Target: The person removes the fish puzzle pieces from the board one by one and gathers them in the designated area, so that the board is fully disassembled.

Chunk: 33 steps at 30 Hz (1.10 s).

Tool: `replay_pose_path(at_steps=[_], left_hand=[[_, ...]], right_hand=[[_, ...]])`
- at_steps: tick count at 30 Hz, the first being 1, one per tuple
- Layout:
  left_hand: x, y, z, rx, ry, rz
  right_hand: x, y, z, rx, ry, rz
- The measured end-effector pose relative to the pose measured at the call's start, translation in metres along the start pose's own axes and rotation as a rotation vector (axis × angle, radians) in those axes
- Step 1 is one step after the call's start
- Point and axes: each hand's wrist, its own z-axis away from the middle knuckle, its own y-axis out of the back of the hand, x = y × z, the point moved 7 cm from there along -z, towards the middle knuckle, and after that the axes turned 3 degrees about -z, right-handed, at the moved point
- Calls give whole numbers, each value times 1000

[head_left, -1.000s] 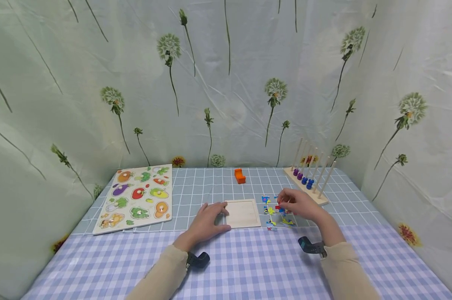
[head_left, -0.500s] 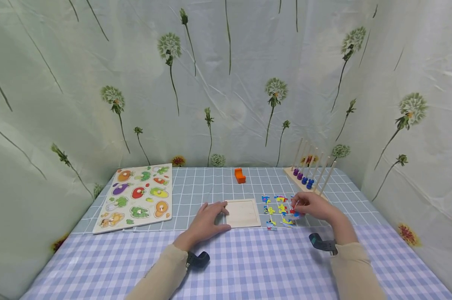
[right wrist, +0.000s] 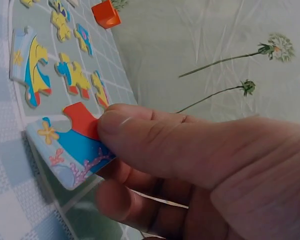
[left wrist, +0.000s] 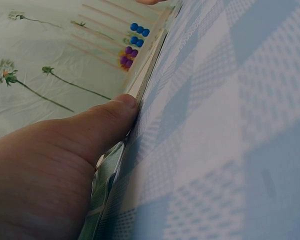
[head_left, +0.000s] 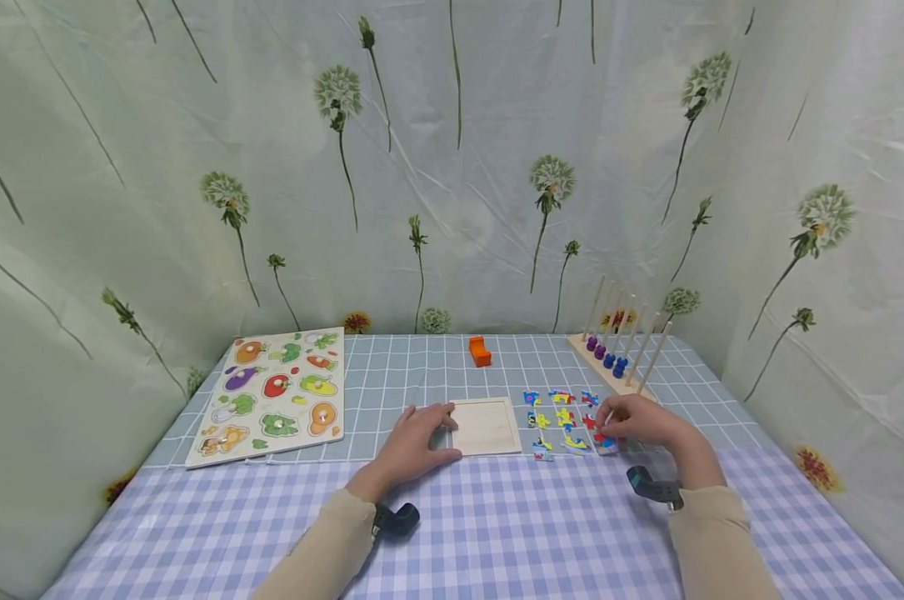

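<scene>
Thumb and fingers of my right hand (head_left: 635,421) pinch a jigsaw piece (right wrist: 72,147) at the right end of the laid-out pieces. Blue and red, with a starfish and pink coral, the piece is tilted in the right wrist view. Beside it on the cloth lie several loose jigsaw pieces (head_left: 566,418) in yellow, blue and red. My left hand (head_left: 414,442) rests at the left edge of a shallow wooden puzzle tray (head_left: 486,427), fingers spread. In the left wrist view its thumb (left wrist: 110,117) touches the tray's near edge.
A vegetable peg puzzle board (head_left: 279,392) lies at the left. An orange toy chair-like block (head_left: 479,352) stands behind the tray. At the back right is a wooden peg rack (head_left: 620,367) with purple and blue counters. A flowered curtain (head_left: 452,167) hangs behind.
My right hand has moved right and slightly nearer with the jigsaw piece, uncovering other pieces. The left hand and tray have stayed in place.
</scene>
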Motion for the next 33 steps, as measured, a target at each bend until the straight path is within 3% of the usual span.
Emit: replay_pose_path(at_steps=[17,24,33], left_hand=[[4,1,0,-2,-6,-1],[5,1,0,-5,-9,2],[1,12,1,-2,-14,73]], right_hand=[[7,1,1,63,-65,15],[-5,5,-1,136,-14,77],[-46,6,-14,316,127,171]])
